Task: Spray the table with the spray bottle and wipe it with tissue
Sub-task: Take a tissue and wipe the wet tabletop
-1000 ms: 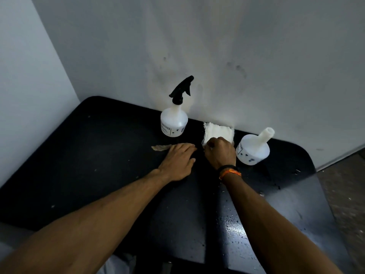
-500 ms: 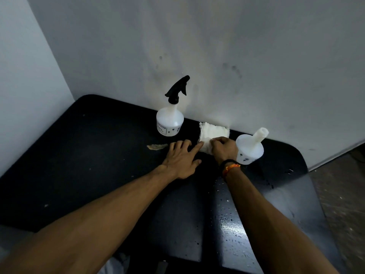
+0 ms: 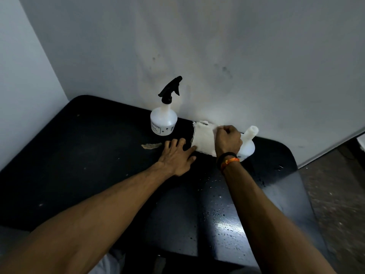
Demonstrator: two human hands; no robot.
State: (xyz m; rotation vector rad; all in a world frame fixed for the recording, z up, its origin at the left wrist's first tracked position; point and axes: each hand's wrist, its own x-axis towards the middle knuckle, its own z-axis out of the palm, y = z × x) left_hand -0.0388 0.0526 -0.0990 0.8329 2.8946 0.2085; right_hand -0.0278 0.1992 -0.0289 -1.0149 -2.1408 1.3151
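Observation:
A white spray bottle (image 3: pixel 163 123) with a black trigger head stands upright at the back of the black table (image 3: pixel 83 155), by the wall. To its right lies a white tissue (image 3: pixel 203 138), partly lifted. My right hand (image 3: pixel 228 141) is closed on the tissue's upper right part. My left hand (image 3: pixel 177 157) lies flat on the table with fingers spread, its fingertips touching the tissue's lower left edge. Water droplets glisten on the table's near right part (image 3: pixel 225 220).
A second white bottle (image 3: pixel 249 141) without a spray head stands behind my right hand, partly hidden. A small tan scrap (image 3: pixel 151 145) lies left of my left hand. The wall runs close behind the table; the table's right edge drops to a brown floor (image 3: pixel 333 194).
My right hand has risen and shifted right, pulling the tissue up off the table. My left hand has stayed flat at the tissue's lower left edge.

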